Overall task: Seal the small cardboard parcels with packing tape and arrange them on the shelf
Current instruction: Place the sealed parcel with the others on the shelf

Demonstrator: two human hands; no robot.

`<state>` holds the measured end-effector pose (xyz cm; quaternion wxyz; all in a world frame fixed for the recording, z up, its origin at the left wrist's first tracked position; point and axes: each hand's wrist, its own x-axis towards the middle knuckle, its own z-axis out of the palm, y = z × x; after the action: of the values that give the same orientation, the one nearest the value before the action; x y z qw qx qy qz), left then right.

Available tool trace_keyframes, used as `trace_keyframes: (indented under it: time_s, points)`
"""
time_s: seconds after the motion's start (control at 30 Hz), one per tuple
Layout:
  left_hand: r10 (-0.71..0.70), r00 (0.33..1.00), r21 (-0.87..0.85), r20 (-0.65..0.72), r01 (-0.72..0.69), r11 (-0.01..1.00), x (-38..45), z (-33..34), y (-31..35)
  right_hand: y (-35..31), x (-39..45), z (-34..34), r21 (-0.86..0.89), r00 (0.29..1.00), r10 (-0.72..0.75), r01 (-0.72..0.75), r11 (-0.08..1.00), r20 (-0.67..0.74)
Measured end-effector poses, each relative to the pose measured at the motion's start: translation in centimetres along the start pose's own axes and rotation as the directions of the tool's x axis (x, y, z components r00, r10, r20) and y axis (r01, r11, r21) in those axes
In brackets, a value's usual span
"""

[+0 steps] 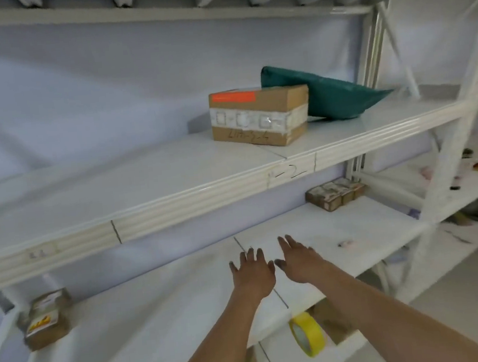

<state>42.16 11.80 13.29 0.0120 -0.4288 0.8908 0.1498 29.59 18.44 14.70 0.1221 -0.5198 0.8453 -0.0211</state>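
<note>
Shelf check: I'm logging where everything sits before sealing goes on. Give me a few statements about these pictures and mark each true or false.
1. Both hands are empty. True: the left hand and right hand reach over the lower shelf with fingers spread.
2. The tape roll is yellow. True.
3. The green bag lies on the lower shelf. False: it lies on the middle shelf, behind the box.
4. The box on the middle shelf is open. False: it is closed, with white tape around it.
5. A parcel sits at the lower shelf's left end. True.

Handwritten "2" on the shelf edge (pixel 292 172); box writing unreadable.
</note>
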Motion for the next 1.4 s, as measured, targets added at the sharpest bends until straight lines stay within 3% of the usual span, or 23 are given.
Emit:
trace_keyframes:
  time_s: [0.33, 0.57, 0.8, 0.93, 1.1, 1.4]
  points:
    - [0.001, 0.999, 0.071, -0.034, 0.002, 0.997, 5.7, -0.3, 16.4, 17.3, 0.7, -7.4, -0.169, 0.995, -0.022, 0.006, 0.986, -0.096]
    - [-0.008, 0.997, 0.104, -0.083, 0.017, 0.994, 13.7, -1.0, 21.0, 22.0, 7.8, -10.6, -0.109, 0.991, -0.054, 0.041, 0.993, -0.123]
    - [-0.032, 0.997, 0.01, -0.064, 0.033, 0.999, 22.4, 1.0, 25.3, 28.2, 17.0, -11.9, -0.164, 0.994, -0.078, 0.065, 0.984, -0.074]
    - [-0.058, 0.997, -0.023, -0.053, 0.057, 0.998, 26.1, 2.5, 27.2, 31.8, 21.2, -13.7, -0.142, 0.99, -0.076, 0.059, 0.988, -0.122]
    - [-0.125, 0.992, 0.03, 0.033, 0.124, 0.992, 28.5, 5.5, 28.9, 36.4, 23.4, -11.6, -0.055, 0.996, -0.046, 0.042, 0.998, -0.075]
    - [-0.249, 0.969, 0.05, -0.005, 0.249, 0.967, 33.7, 5.9, 32.8, 42.0, 30.4, -9.7, -0.051, 0.994, -0.107, 0.107, 0.993, 0.007]
